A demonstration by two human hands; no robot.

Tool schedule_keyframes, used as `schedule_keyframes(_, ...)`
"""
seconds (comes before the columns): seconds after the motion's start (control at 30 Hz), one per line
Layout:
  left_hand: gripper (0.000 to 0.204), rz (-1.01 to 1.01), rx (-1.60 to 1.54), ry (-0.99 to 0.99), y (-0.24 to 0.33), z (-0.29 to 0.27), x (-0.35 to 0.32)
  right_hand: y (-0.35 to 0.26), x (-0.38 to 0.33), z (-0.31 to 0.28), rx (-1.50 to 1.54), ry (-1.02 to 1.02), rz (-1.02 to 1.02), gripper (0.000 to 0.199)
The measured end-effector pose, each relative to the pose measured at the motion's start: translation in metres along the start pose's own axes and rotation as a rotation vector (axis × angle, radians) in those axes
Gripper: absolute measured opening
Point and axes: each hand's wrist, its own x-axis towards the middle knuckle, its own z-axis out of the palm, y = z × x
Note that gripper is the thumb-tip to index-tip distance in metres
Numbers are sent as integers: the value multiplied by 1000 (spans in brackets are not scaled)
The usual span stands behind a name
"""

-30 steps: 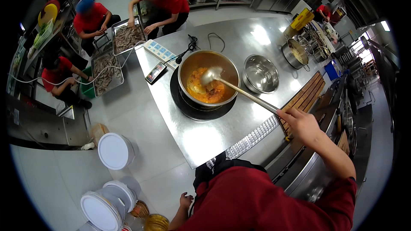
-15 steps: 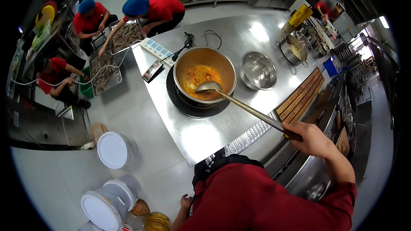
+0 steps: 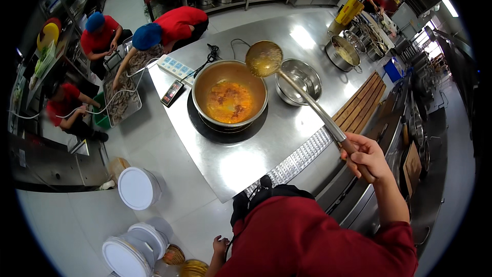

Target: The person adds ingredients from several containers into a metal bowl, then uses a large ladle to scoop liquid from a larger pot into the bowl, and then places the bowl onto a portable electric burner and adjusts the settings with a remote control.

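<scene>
My right hand [image 3: 365, 155] grips the end of a long metal ladle [image 3: 264, 58]. Its bowl is lifted clear of the large metal pot [image 3: 205, 78], above the pot's far right rim, and holds orange sauce. The pot contains orange-red sauce and stands on a round black burner [image 3: 197, 123] on the steel table [image 3: 287, 128]. My left hand [image 3: 220, 245] hangs low beside my hip, small in view, nothing seen in it; its fingers look loosely curled.
An empty steel bowl [image 3: 302, 78] sits right of the pot. A power strip [image 3: 177, 66] and a small black device [image 3: 172, 93] lie to its left. Three people in red work at trays of food [image 3: 122, 97]. White-lidded buckets [image 3: 137, 189] stand on the floor.
The ladle has come up out of the pot, where it was stirring, and now hangs raised above the far rim. The person in the blue cap bent lower over the trays.
</scene>
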Motion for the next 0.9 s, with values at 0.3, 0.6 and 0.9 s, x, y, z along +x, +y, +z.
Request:
schedule_keyframes(0.3, 30, 334, -229, 81, 108, 34, -40, 15, -9, -93, -17, 176, -19, 57)
schedule_keyframes(0.6, 24, 648, -22, 89, 214, 164, -103, 33, 75, -223, -635, 28, 109, 58)
schedule_keyframes(0.9, 27, 687, 17, -137, 345, 379, -162, 8, 152, -317, -1016, -289, -93, 53)
